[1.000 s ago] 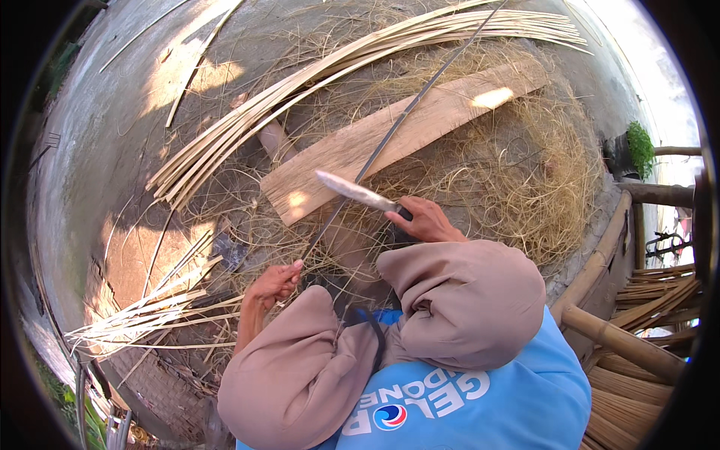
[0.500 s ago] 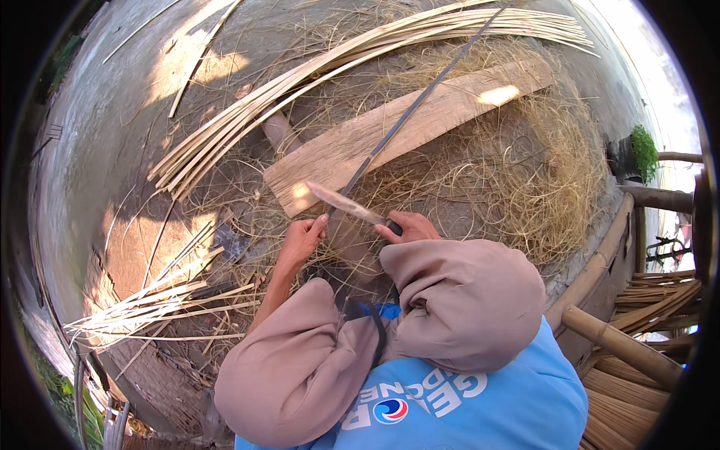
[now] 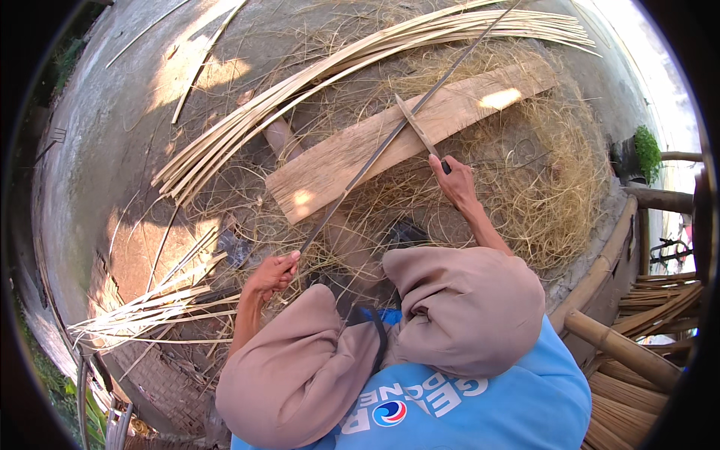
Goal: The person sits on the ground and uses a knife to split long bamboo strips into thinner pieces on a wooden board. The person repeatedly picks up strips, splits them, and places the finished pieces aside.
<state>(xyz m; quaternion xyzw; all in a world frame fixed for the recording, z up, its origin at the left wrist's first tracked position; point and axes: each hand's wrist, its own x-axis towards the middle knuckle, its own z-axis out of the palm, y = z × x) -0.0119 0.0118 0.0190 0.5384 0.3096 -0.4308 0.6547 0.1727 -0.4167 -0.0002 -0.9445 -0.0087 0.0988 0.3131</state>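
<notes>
My left hand (image 3: 273, 275) is closed around the near end of a long, dark, narrow bamboo strip (image 3: 377, 154). The strip slants away to the far right, over a wooden plank (image 3: 472, 101). In my right hand (image 3: 456, 185) is the black handle of a knife (image 3: 417, 127). Its blade points up and to the left and crosses the strip above the plank; whether the edge touches it I cannot tell.
A bundle of pale split strips (image 3: 247, 120) curves along the far side. Shorter strips (image 3: 150, 309) lie at the left. Curly shavings (image 3: 551, 180) cover much of the ground around the plank. Bamboo poles (image 3: 622, 347) and stacked strips (image 3: 626, 401) stand at the right.
My right hand has moved away and to the right with the knife, out along the strip. My left hand has come nearer and to the left, drawing the strip's end with it.
</notes>
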